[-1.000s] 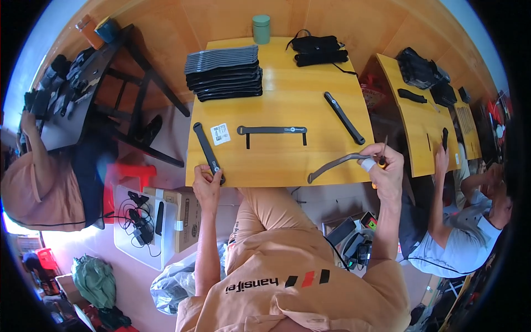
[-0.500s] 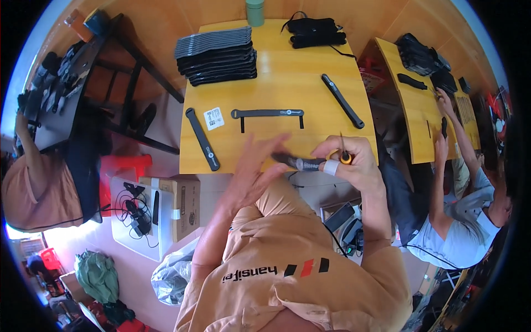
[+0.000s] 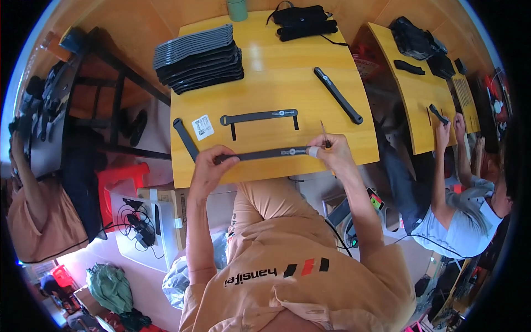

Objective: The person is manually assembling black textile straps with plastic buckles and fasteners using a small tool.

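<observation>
Since the earlier frame, a grey strap (image 3: 260,154) was stretched along the table's (image 3: 276,72) near edge. Its ends are pinched by left hand (image 3: 209,166) and right hand (image 3: 332,152). A thin tool (image 3: 324,133), perhaps scissors, is also held.

Bare tabletop (image 3: 276,88) between strap stack (image 3: 199,58), hands (image 3: 210,166).

Small white square label (image 3: 202,126) — on yellow table (image 3: 276,72).

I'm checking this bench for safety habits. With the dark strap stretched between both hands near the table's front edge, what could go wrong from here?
The thin pointed tool pinched in the right hand lies close to the fingers gripping the long dark flat strap; a slip might prick them. The left hand holds the strap's other end right at the yellow wooden table's front edge, so a loosened grip could drop it to the floor.
</observation>
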A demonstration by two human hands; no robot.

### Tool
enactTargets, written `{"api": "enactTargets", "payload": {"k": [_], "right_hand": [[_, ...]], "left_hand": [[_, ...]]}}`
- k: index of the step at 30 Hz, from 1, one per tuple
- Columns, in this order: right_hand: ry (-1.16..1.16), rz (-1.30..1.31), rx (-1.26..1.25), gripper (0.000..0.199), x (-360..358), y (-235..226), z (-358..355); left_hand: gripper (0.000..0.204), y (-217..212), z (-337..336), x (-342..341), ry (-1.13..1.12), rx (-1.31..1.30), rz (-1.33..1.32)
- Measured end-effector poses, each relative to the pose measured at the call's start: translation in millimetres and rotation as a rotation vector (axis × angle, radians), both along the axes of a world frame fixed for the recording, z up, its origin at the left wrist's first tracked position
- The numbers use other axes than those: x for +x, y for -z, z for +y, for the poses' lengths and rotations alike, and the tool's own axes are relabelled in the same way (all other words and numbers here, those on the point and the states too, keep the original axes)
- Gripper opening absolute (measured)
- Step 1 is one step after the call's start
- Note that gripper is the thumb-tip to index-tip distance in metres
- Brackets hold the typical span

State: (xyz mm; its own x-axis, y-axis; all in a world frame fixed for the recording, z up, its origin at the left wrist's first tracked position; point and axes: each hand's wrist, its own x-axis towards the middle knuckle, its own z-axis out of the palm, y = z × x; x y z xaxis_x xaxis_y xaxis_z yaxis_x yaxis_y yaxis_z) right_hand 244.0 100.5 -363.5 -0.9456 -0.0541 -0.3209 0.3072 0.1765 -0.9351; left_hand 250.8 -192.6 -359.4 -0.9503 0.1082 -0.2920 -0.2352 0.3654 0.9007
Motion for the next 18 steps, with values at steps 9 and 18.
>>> {"api": "enactTargets", "payload": {"k": [9,18], "right_hand": [[0.173,0.009,-0.174,0.003,-52,36,-13],[0.204,0.052,-0.045,0.006,-74,63,-17]], "left_hand": [[0.008,44,-1,-44,-0.347,0.402,-0.037],[0.012,76,-3,-65,-0.380,0.163,0.148]]}}
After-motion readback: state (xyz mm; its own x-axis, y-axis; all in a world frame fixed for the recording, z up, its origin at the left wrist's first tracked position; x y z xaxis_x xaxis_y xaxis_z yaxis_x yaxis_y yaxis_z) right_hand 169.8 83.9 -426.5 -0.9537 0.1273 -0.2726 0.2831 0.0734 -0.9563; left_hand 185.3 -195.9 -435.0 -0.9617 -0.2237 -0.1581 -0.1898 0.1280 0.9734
